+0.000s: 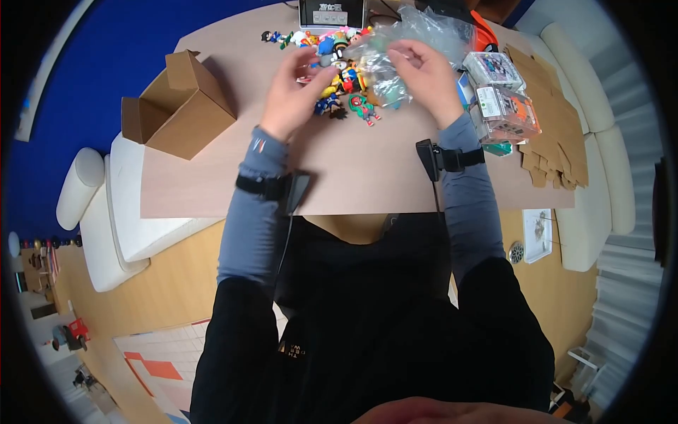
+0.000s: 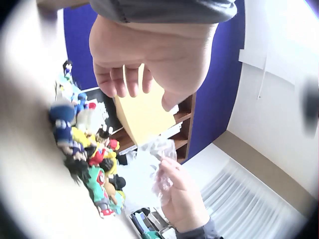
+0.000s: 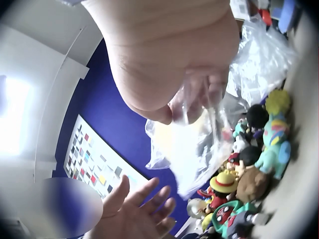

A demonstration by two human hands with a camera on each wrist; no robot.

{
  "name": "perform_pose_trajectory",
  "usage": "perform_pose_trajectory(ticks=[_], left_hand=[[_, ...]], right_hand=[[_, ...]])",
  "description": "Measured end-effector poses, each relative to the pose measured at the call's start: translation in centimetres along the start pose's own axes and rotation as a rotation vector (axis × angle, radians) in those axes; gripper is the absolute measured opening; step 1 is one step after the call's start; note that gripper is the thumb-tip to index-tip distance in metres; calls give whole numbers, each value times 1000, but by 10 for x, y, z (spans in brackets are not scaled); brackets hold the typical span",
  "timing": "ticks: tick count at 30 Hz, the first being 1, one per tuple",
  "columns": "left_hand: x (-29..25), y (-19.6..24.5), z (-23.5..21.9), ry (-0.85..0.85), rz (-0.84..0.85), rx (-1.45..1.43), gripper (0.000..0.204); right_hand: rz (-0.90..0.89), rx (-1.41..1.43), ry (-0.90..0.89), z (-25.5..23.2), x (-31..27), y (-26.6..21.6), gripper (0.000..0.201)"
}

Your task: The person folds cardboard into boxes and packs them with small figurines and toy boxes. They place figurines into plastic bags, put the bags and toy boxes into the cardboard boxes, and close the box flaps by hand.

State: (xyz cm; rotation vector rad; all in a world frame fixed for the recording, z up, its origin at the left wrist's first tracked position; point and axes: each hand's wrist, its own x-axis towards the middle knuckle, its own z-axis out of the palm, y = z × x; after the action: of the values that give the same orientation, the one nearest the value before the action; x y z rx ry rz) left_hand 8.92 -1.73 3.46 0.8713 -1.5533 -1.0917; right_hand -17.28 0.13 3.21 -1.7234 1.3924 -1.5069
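My right hand (image 1: 431, 78) pinches a thin clear plastic bag (image 3: 192, 154) between thumb and fingers, and the bag hangs over the right side of a heap of toy figurines (image 1: 347, 78). Across from it, my left hand (image 1: 288, 95) hovers at the heap's left side, fingers apart and loosely bent, holding nothing in the left wrist view. At the near edge of the heap lies a figurine in a green hood (image 1: 364, 107). Beside it is a dark blue figurine (image 1: 327, 106). A straw-hatted figurine (image 3: 224, 183) shows below the bag in the right wrist view.
An open cardboard box (image 1: 187, 113) stands on the table at left. More crumpled clear bags (image 1: 438, 34) lie behind my right hand. Clear-windowed packages (image 1: 503, 113) are stacked at right, beside flattened cardboard (image 1: 558, 141). A small dark-framed device (image 1: 332, 14) stands at the back.
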Motion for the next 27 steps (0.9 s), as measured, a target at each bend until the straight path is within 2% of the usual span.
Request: perform_pose_trajectory(ticks=[1,3,4,6,7,9,10,14,16,18,20,21,22,23,24,25,26,27], left_hand=[[3,1,12,-44,1,30,59],[10,-3,29,-115,-101,-140,53],[13,-8,31,-126,-110,-141,53],[21,-18,34,-158,-204,-215,35],[22,-22,35,-177,-215,-217,35],[24,-25,36,3,-127,-413,19],[23,-25,37,93,-144,-493,14],[24,-25,28,159,-190,-545,15],[22,-25,29,187,-194,-548,14],[19,-22,32,217,-205,-553,15],[15,-19,39,441,-164,-235,22],[16,-25,36,438,-169,-237,22],[18,-30,30,453,-84,-161,24],[19,-34,26,468,2,-85,26],[18,-39,25,466,1,-88,26],[16,-33,24,300,-16,-181,26],[13,-26,25,135,-34,-273,26],[9,-18,26,138,-36,-277,26]], right_hand=[[14,2,-4,5,-3,-1,23],[117,287,-180,12,-8,-6,27],[128,288,-172,16,-10,-3,27],[175,416,-255,19,-13,4,37],[189,415,-237,17,-13,2,37],[277,448,-298,8,-12,-11,45],[336,475,-266,7,-16,-17,48],[467,583,-297,3,-13,-19,42],[400,409,-533,3,-12,-16,26],[365,419,-484,4,-16,-21,24],[335,427,-435,4,-17,-24,22],[297,407,-355,4,-16,-22,19],[257,385,-275,3,-14,-20,17],[259,383,-274,3,-14,-16,17],[181,416,-201,5,-14,-11,17],[101,447,-129,6,-15,-8,16],[103,444,-130,8,-16,-5,16],[49,447,-129,11,-16,-3,16]])
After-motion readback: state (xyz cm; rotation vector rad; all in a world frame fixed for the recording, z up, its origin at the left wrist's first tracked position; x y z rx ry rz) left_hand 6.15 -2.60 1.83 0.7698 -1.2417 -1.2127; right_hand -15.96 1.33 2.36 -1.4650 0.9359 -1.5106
